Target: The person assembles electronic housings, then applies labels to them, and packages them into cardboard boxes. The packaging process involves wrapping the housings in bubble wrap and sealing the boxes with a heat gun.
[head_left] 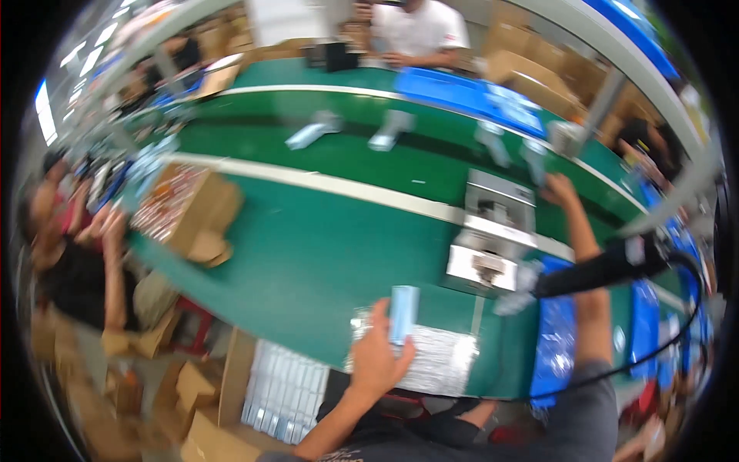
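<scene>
My left hand [375,359] is closed around a slim light-blue box [403,314], held upright above a silvery bubble-wrap sheet [443,360] at the near edge of the green table. My right arm stretches far forward over the table. Out at the green belt, my right hand [560,190] is right by a light-blue piece with clear plastic on it [533,158]; its fingers are blurred, so whether they grip it is unclear. Between my hands stands a metal fixture [493,235]. A black cylindrical tool with a cable [604,269] hangs in front of my right forearm.
More light-blue pieces [391,129] lie along the belt. Low on the left, a cardboard carton [235,377] holds rows of pale boxes. Another carton [198,212] sits on the table's left end. Blue trays [550,339] are on the right. Co-workers sit left and across.
</scene>
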